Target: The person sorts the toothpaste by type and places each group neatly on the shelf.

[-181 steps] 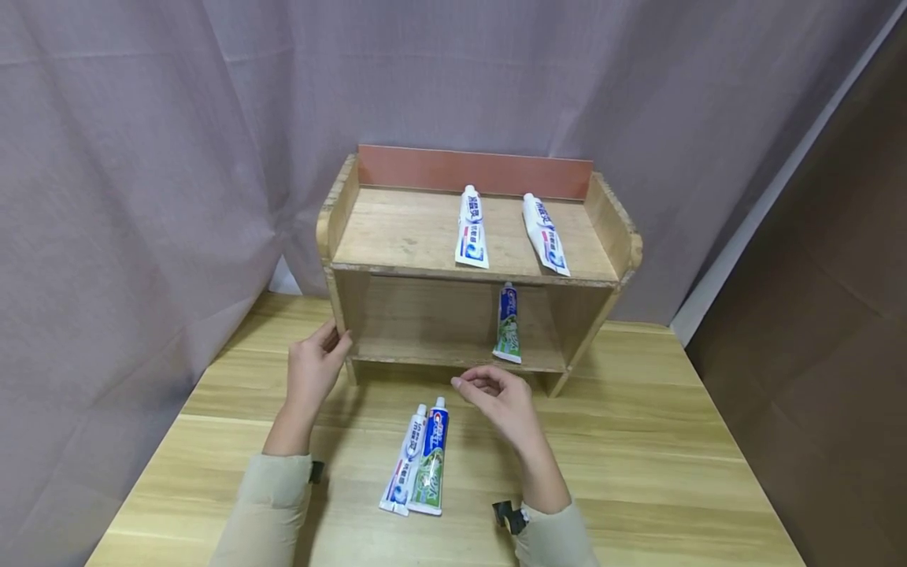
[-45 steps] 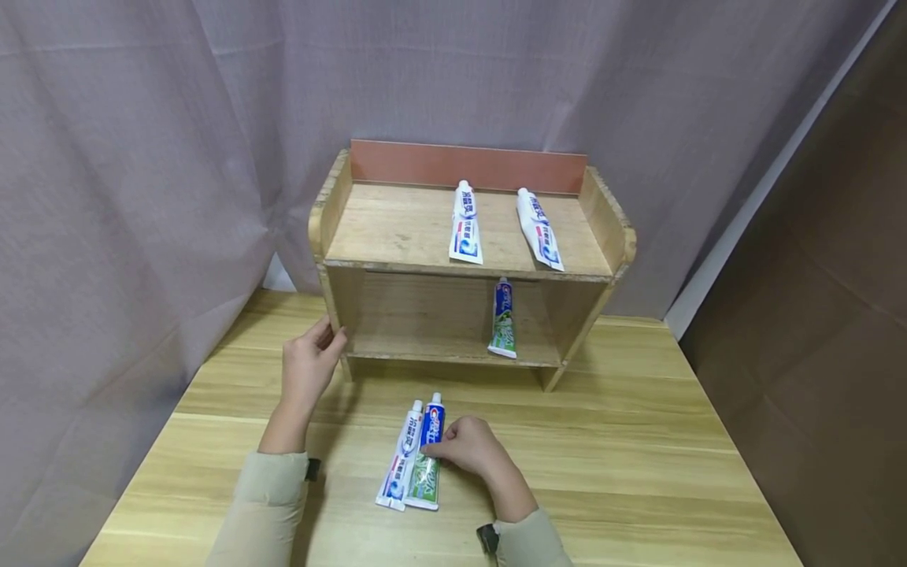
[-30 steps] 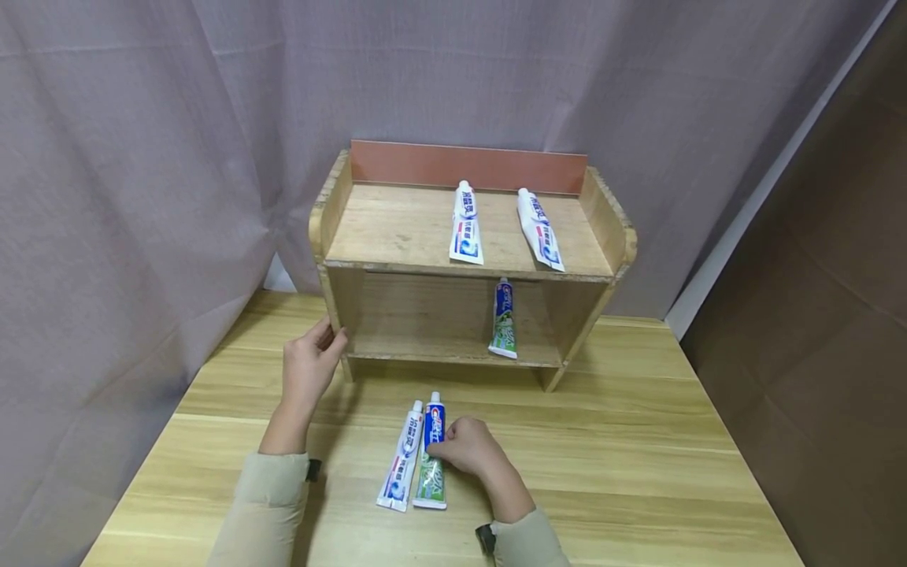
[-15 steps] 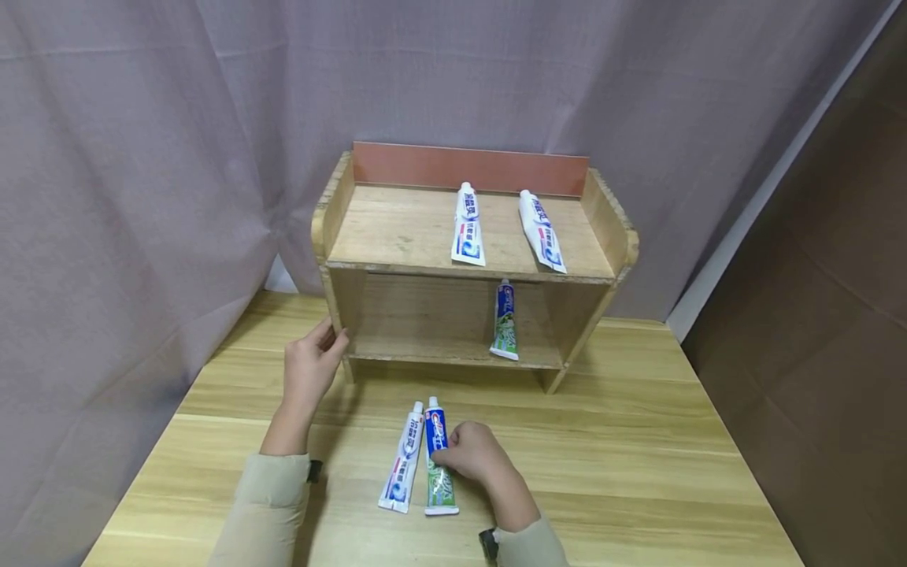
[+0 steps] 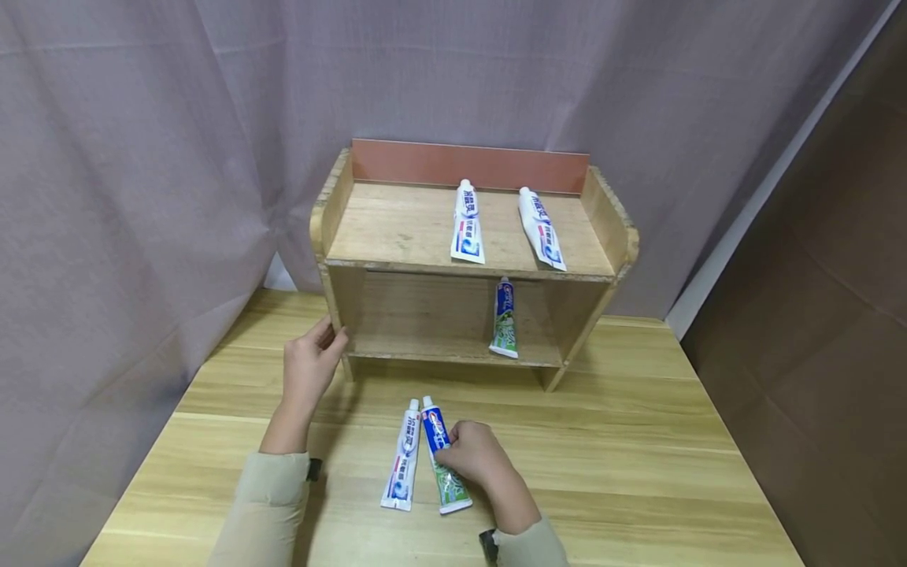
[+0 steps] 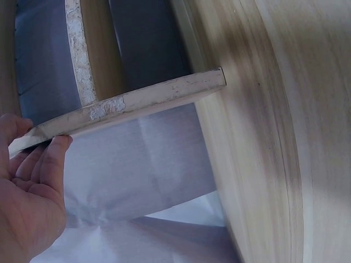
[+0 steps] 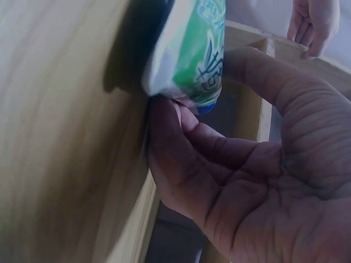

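In the head view my right hand [image 5: 478, 453] pinches a blue-and-green toothpaste tube [image 5: 437, 433] by its right edge, low over the table. The right wrist view shows the tube's green part [image 7: 192, 63] between thumb and fingers [image 7: 167, 137]. Just left of it lies a white toothpaste tube [image 5: 401, 465]; the caps are close and the bottom ends spread apart. My left hand [image 5: 308, 366] grips the left side panel of a small wooden shelf [image 5: 397, 228]; the left wrist view shows the panel's worn edge [image 6: 148, 98] between thumb and fingers.
On the shelf's upper board lie two white toothpaste tubes [image 5: 468, 224], caps toward the back. Another blue-and-green tube [image 5: 505, 323] lies on the lower board, right of its middle. A grey curtain [image 5: 453, 71] hangs behind the wooden table [image 5: 638, 449].
Earlier, my right hand came down from before the lower board to the blue-and-green tube. In the last second that tube's bottom end has swung right, away from the white one. My left hand stays put.
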Motion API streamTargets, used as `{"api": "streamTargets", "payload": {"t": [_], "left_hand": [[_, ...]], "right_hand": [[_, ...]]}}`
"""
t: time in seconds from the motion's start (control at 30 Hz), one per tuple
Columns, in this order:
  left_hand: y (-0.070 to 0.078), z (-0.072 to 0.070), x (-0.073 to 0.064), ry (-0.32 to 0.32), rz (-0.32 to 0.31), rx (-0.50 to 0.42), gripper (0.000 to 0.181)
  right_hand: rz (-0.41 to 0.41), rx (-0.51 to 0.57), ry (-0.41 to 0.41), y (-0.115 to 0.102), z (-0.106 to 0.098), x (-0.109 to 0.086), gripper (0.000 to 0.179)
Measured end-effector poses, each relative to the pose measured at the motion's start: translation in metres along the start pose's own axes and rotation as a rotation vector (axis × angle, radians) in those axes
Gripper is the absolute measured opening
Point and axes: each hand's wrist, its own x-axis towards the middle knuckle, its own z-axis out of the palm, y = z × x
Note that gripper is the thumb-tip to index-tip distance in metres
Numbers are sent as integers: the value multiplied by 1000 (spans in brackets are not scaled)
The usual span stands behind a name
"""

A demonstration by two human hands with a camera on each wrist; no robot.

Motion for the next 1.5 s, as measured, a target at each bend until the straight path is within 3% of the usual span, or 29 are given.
{"api": "streamTargets", "payload": {"t": [0.47, 1.03, 1.5], "left_hand": [[1, -1, 0, -6, 0, -17, 33], [-2, 0, 0, 1, 4, -16, 32], [0, 0, 0, 2, -17, -19, 33]], "right_hand": [[-10, 3, 21, 2, 2, 1, 20], [6, 112, -10, 10, -2, -1, 24], [1, 152, 14, 15, 0, 1, 25]]}}
